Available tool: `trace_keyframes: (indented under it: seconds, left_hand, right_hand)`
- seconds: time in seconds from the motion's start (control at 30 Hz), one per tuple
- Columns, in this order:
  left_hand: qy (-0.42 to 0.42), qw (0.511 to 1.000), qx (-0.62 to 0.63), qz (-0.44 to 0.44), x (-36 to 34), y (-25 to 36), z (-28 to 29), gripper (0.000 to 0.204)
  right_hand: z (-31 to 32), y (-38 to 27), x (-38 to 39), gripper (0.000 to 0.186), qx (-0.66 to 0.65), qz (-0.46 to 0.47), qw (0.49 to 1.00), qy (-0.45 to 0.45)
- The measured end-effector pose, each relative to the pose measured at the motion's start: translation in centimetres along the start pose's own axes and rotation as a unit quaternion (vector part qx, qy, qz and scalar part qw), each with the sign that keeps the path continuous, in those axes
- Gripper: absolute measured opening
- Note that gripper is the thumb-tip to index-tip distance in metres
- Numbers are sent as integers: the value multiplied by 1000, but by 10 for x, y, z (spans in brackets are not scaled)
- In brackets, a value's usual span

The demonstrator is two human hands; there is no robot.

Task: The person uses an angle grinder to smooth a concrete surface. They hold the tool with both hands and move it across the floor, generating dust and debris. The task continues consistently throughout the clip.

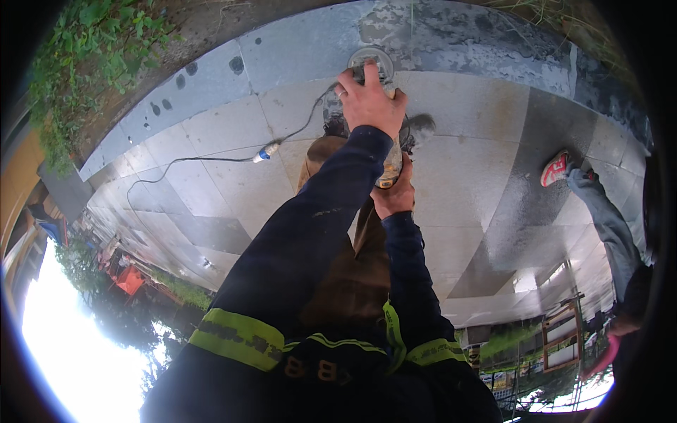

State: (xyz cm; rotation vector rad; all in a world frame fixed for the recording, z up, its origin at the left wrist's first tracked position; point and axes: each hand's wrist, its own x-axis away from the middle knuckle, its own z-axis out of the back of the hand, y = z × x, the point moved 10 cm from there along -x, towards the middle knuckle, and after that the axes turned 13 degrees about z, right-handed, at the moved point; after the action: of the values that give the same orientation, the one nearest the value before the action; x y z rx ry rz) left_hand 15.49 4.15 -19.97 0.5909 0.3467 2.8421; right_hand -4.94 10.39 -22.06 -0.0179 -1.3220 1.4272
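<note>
left hand [372, 109]: fingers clasping grinder [389, 171] front | right hand [396, 196]: gripping its rear | press evenly on paving [310, 46], cord [201, 159] clear

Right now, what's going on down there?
The camera wearer holds a grimy, yellowish handheld power tool two-handed: the left hand grips it near its round front head, the right hand its rear end. That head is at the blue-grey stone strip bordering pale paving slabs; I can't tell whether it's spinning. A thin black cable with a blue-and-white connector trails leftward. Another person's red shoe is on the paving, to the right.
</note>
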Motion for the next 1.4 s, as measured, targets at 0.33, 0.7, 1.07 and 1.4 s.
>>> trace_keyframes:
  seconds: [0.33, 0.7, 1.07, 1.4]
  left_hand:
    - [-23, 999, 22, -19, -11, 10, -17, 65]
    - [-36, 999, 2, -19, -31, 11, -41, 65]
    - [2, 999, 25, -28, -46, 16, -45, 64]
    - [1, 999, 26, -34, -64, 18, -58, 66]
  right_hand:
    - [4, -1, -14, 79, -14, 9, 1000, 25]
    - [-6, 10, -40, 79, -9, -11, 1000, 19]
    - [-7, 16, -60, 80, -5, -11, 1000, 28]
    - [-13, 22, -85, 81, -14, 11, 999, 30]
